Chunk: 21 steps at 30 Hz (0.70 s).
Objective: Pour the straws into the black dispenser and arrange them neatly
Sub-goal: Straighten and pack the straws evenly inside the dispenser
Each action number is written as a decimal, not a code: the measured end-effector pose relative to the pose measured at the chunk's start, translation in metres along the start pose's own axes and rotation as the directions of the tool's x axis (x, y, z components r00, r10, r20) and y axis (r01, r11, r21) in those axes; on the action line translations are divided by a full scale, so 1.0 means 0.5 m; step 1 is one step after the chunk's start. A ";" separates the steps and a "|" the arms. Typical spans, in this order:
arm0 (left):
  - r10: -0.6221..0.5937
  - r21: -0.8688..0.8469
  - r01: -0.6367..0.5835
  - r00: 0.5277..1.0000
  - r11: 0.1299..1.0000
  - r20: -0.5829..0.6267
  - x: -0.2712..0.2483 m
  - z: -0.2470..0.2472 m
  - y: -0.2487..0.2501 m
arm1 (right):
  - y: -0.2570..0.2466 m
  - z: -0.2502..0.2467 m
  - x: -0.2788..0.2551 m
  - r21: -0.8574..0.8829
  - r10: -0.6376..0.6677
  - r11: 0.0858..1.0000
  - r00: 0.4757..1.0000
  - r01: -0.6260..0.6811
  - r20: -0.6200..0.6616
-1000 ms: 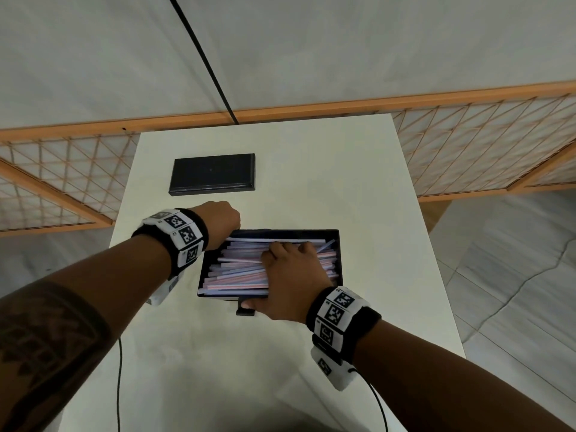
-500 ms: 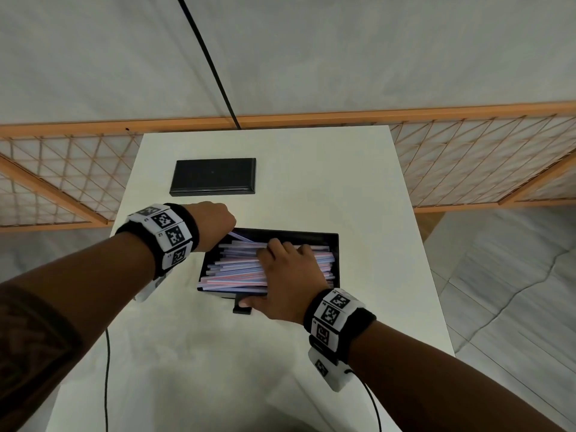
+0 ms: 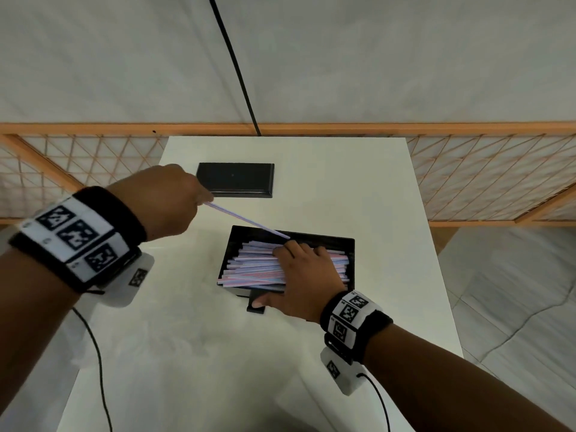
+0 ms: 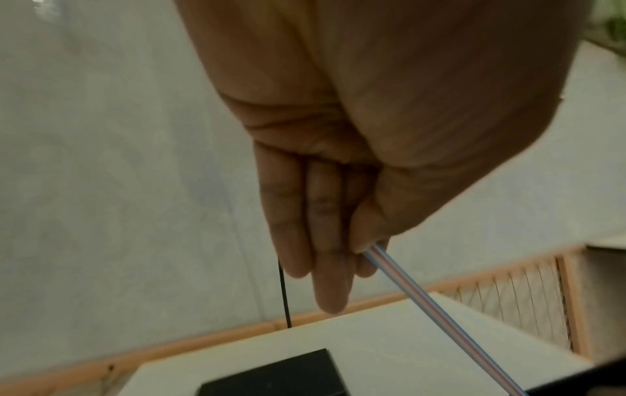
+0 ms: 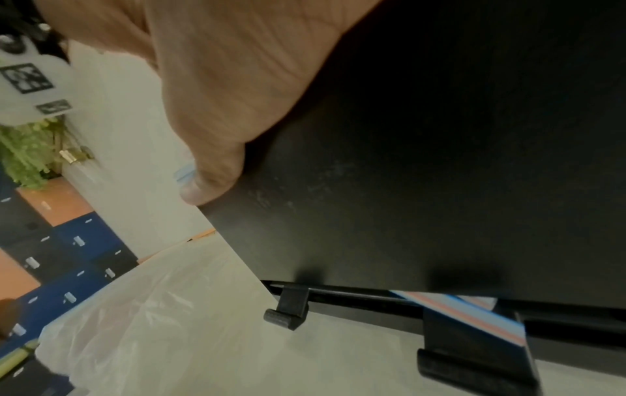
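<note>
The black dispenser [image 3: 349, 246] stands open in the middle of the white table, filled with pink and blue straws [image 3: 253, 267]. My right hand [image 3: 307, 269] lies flat over the pile, its thumb against the dispenser front wall [image 5: 440, 160]. More straws [image 5: 469, 313] show in the slot under that wall. My left hand [image 3: 202, 202] is raised to the left of the dispenser and pinches one end of a single straw [image 3: 249, 221]. The straw's other end slants down to the back left rim. In the left wrist view the thumb and fingers hold this single straw [image 4: 423, 294].
A flat black lid [image 3: 235, 179] lies at the back of the table [image 3: 311, 369], also seen as lid [image 4: 281, 375]. A crumpled clear plastic bag [image 5: 152, 321] lies on the near side. A wooden lattice rail [image 3: 467, 182] runs behind. A cable [image 3: 96, 353] hangs at the left.
My left hand has risen up and to the left from the dispenser's back left corner, drawing one straw out of the pile. The right hand has stayed on the straws.
</note>
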State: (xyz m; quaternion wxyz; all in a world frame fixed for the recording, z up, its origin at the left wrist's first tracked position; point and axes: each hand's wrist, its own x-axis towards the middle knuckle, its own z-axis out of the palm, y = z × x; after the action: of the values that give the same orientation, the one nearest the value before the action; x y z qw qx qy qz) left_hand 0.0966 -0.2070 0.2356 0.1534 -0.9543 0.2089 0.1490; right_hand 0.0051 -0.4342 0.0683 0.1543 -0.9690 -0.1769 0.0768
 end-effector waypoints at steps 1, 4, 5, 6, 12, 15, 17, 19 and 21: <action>0.005 -0.045 -0.006 1.000 0.999 -0.017 -0.010 0.002 -0.001 | -0.001 -0.005 0.001 0.029 0.020 0.999 1.000 -0.020 0.013; 0.035 -0.143 -0.030 0.999 0.989 0.034 -0.016 0.051 0.015 | 0.008 -0.035 -0.002 0.129 0.046 0.991 0.999 -0.043 -0.023; 0.042 -0.181 -0.030 0.997 0.983 0.060 -0.014 0.075 0.024 | 0.018 -0.047 -0.007 0.157 0.033 0.987 0.997 -0.021 -0.071; 0.057 -0.221 -0.038 0.995 0.975 0.079 -0.011 0.097 0.036 | 0.030 -0.058 -0.016 0.172 0.021 0.985 0.992 0.001 -0.122; 0.202 -0.341 -0.228 0.973 0.912 -0.110 0.012 0.167 0.106 | 0.082 -0.097 -0.094 0.229 0.092 0.972 0.981 -0.051 -0.172; 0.225 -0.293 -0.214 0.974 0.932 0.005 0.053 0.181 0.132 | 0.069 -0.096 -0.129 0.234 -0.003 0.972 0.999 0.014 -0.045; 0.249 -0.307 -0.211 0.965 0.928 0.088 0.084 0.184 0.143 | 0.056 -0.089 -0.141 0.191 -0.046 0.980 0.999 0.048 -0.015; 0.282 -0.330 -0.232 0.953 0.915 0.112 0.105 0.182 0.145 | 0.050 -0.082 -0.141 0.154 -0.042 0.987 0.999 0.046 -0.033; 0.301 -0.300 -0.256 0.947 0.919 0.111 0.116 0.185 0.142 | 0.052 -0.076 -0.136 0.119 -0.024 0.993 1.000 0.023 0.005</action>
State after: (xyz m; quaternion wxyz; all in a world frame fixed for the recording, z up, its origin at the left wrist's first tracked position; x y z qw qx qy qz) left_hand 0.0952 -0.2559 0.1152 0.0089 -0.9122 0.3070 0.2712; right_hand -0.0418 -0.4924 0.1019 0.2120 -0.9557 -0.1840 0.0885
